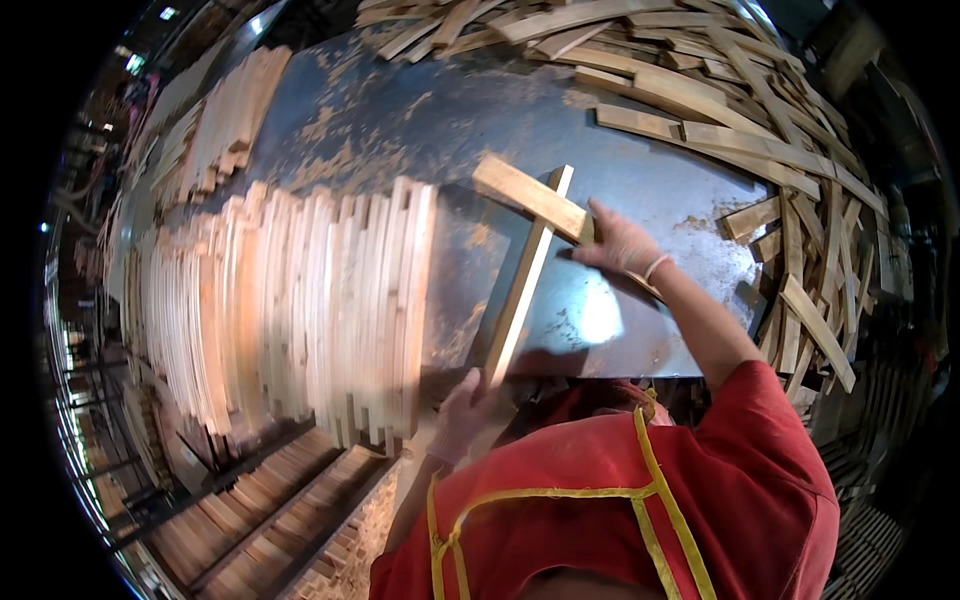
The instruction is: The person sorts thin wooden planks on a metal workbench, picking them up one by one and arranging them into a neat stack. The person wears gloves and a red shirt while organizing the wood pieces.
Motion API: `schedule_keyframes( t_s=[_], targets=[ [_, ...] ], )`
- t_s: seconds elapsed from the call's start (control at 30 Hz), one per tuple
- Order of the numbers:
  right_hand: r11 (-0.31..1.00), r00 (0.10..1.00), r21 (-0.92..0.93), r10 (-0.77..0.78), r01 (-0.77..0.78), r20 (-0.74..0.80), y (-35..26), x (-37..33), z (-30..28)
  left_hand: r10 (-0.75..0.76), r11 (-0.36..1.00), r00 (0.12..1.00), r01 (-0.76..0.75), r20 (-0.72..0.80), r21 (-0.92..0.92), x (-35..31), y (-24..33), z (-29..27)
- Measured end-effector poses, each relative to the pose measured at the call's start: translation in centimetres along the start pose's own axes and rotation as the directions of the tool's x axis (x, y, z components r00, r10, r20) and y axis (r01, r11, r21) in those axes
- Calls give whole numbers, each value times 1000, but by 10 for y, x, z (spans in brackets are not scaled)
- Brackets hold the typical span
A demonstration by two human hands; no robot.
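A short wooden board (pixel 510 186) lies slantwise across a longer wooden strip (pixel 522 295) over the metal table. My right hand (pixel 622 246) is closed on the board's right end, thumb and fingers on either side of it. A darker length of wood (pixel 643 287) shows below that wrist; whether it belongs to the same board I cannot tell. At the strip's near end is my left hand (pixel 462 415), slightly blurred, its fingers around the wood close to the table's front edge. The strip's far end sticks out beyond the board.
Many upright-aligned strips form a stack (pixel 300 300) on the left, with another stack (pixel 235 120) behind it. A loose heap of boards (pixel 690 95) covers the far and right side. Sawdust streaks the metal table (pixel 400 130). More wood lies on a rack (pixel 270 510) at lower left.
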State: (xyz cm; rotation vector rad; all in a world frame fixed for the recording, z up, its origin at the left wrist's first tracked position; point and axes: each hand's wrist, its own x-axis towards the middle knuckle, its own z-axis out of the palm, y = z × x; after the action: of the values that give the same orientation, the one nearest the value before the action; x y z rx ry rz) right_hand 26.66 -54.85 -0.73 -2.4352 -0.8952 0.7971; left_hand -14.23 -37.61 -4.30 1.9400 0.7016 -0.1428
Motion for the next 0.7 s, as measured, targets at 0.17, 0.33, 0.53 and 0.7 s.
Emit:
schedule_keyframes(
  t_s=[0.17, 0.33, 0.53, 0.7],
  targets=[
    [901, 982, 426, 149, -85, -118, -44, -13, 77, -148, 608, 930, 353, 336, -711, -35, 47, -16],
    [867, 990, 481, 140, -130, 15, -101, -8, 142, -155, 874, 978, 200, 136, -444, -46, 32, -37],
    [895, 949, 445, -123, -20, 291, -181, 4, 173, 86, 790, 973, 63, -212, 610, -15, 56, -54],
    [864, 968, 474, -237, 172, 79, -122, -19, 91, 251, 642, 935, 33, -251, 766, 17, 47, -48]
  ],
)
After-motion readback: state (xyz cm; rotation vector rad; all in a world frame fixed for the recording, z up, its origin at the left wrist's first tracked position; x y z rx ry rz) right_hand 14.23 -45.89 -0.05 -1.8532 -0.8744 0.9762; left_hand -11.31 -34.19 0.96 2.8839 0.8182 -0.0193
